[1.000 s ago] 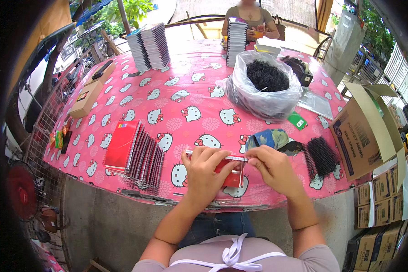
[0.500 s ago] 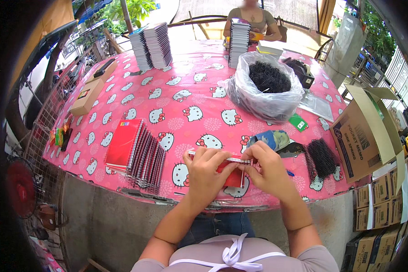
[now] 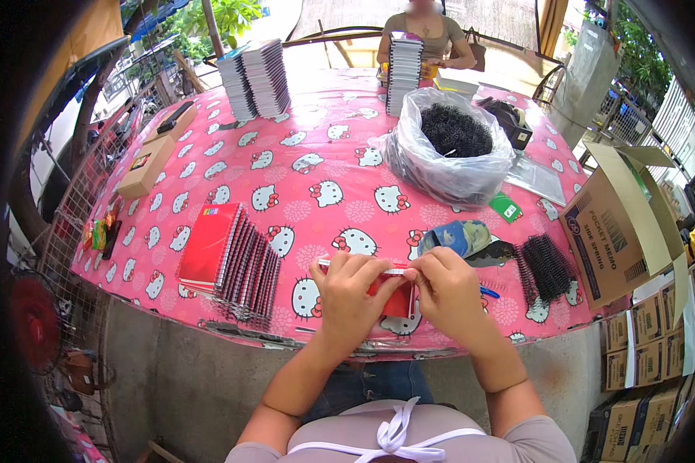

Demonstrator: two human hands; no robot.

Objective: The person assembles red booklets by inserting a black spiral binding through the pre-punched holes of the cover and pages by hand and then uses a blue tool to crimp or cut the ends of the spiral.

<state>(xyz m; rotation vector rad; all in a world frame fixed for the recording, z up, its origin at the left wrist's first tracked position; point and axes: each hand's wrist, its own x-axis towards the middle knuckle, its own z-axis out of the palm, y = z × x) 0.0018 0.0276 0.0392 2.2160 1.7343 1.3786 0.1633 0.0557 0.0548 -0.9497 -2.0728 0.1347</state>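
A small red notebook (image 3: 398, 299) is held upright-tilted just above the table's near edge, its white page edge turned up. My left hand (image 3: 350, 297) is closed around its left part, thumb on the red cover. At the right end of the top edge, my right hand (image 3: 446, 297) pinches with thumb and fingertips; whether a coil end lies between them is hidden. To the left stands a stack of red spiral notebooks (image 3: 228, 258). Right of my hands lie a blue pen (image 3: 489, 291) and a bunch of black spiral coils (image 3: 548, 266).
A plastic bag of black coils (image 3: 457, 135) sits beyond my right hand, near a blue-green patterned cloth item (image 3: 455, 238) and a green card (image 3: 506, 207). Notebook stacks (image 3: 266, 81) stand far back. An open carton (image 3: 606, 239) is at right. Another person (image 3: 428, 38) sits opposite.
My right fingers have drawn closer together at the notebook's edge and shifted slightly down. More of the blue pen shows. The person opposite has lowered their hands.
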